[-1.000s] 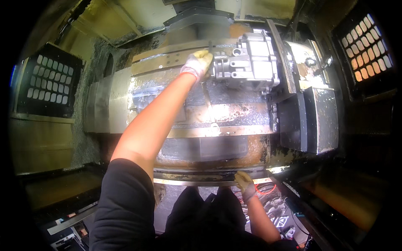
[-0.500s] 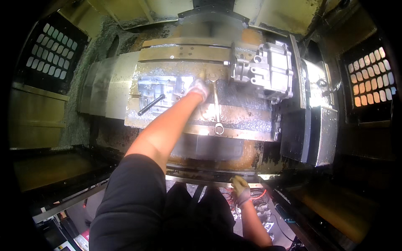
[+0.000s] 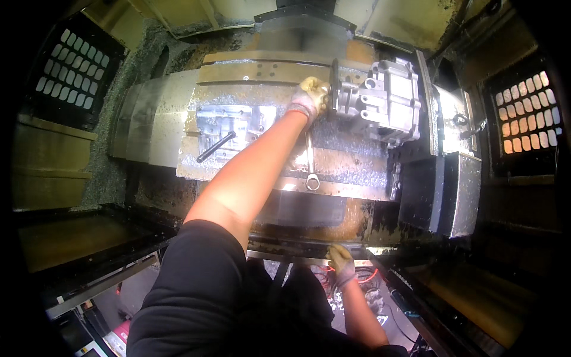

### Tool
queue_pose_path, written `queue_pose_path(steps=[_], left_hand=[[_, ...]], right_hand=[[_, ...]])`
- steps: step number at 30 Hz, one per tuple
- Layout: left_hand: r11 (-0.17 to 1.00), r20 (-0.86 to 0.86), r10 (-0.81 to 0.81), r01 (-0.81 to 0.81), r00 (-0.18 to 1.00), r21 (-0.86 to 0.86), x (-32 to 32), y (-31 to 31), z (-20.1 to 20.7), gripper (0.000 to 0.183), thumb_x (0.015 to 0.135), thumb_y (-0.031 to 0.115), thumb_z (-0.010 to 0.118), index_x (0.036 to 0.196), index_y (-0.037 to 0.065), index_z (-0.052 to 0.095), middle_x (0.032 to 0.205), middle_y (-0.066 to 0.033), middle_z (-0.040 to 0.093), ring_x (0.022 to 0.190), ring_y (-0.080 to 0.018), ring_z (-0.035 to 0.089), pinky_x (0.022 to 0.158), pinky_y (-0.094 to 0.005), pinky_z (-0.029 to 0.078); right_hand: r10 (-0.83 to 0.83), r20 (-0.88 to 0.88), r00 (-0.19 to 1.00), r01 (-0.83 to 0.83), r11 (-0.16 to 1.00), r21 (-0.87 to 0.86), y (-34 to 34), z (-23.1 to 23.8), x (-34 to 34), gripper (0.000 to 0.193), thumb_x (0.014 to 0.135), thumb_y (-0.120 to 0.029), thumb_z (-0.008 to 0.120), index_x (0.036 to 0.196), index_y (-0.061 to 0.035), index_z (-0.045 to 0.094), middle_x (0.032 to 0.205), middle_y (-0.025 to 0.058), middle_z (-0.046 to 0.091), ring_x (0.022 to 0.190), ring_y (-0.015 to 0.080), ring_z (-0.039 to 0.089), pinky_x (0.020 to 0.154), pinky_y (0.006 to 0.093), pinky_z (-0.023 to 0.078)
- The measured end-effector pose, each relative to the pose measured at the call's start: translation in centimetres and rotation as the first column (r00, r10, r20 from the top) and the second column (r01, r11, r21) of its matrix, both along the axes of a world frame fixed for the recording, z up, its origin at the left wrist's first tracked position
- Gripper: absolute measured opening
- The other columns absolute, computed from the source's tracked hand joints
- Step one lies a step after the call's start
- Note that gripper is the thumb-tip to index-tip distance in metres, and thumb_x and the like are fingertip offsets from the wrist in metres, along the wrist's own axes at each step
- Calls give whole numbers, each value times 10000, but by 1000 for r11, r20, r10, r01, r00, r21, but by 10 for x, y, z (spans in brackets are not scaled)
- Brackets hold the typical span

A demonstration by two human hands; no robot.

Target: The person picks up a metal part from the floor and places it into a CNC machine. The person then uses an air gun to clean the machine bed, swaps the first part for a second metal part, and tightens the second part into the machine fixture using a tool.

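Observation:
My left arm reaches deep into a machine enclosure. My left hand [image 3: 309, 95], in a pale glove, presses against the left edge of a silver metal casting [image 3: 386, 101] clamped on an upright fixture; its fingers are hidden, so the grip is unclear. A ring spanner [image 3: 310, 163] lies on the chip-covered table just below that hand. My right hand [image 3: 342, 262], also gloved, holds the machine's front ledge [image 3: 285, 245] low in the view.
A flat metal plate [image 3: 250, 116] with a black rod [image 3: 217, 147] on it lies left of my arm. Metal chips cover the table [image 3: 351, 160]. Dark steel blocks [image 3: 440, 190] stand at the right. Grid-windowed panels [image 3: 71, 68] flank both sides.
My left hand dropped from the casting to the table near the spanner, then rose back to the casting's left edge. My right hand stayed on the front ledge.

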State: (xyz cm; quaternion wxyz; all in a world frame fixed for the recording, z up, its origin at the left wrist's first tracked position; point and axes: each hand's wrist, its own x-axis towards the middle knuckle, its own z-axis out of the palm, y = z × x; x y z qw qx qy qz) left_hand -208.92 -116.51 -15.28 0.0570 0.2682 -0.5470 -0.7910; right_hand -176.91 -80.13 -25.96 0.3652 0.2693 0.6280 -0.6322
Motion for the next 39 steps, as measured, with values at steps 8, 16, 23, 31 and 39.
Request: queue_pose_path(steps=[8,16,23,31,39], left_hand=[[981,-150,-77,48,986,-187,-4,-9,-36,184,980,159,631,1111,31,613,871,-13,647,664,-90,569,585,-245,497],[749,127,-166,209,978,-629,6,-32,-12,474,950,435,599,1228,55,643,1151,-131,704,1065,-263,646,983,-351,468],[805,9,64,-46,998,-592,9,-9,16,518,972,467,545,1279,58,623,1269,-173,657,1191,-309,616,1031,-376,448],[646,128,41,71,991,-760,-28,15,8,518,1008,455,414,1311,77,598,1323,-217,605,1246,-388,558,1049,-424,437],[608,34,54,-6,998,-794,-20,25,11,521,996,442,433,1290,47,605,1273,-230,627,1231,-407,561,1047,-422,437]], right_hand=[[64,12,998,-62,994,-94,-80,1,-85,496,965,-405,652,1286,-35,579,1063,83,671,798,106,610,632,223,488],[257,357,898,-217,965,-147,-161,-36,-139,960,836,-768,556,1405,-4,446,1192,164,650,934,267,666,764,404,545],[165,280,946,-39,912,-408,-134,-45,-102,400,938,-330,644,1235,-71,573,1141,113,677,947,256,675,768,409,568],[494,128,860,-414,823,-388,-131,26,-126,315,935,-335,667,1086,-63,617,711,56,628,591,178,640,500,284,504],[384,-14,923,-375,895,-243,-115,43,-115,245,926,-273,667,987,-49,586,624,68,579,507,155,578,426,259,429]])
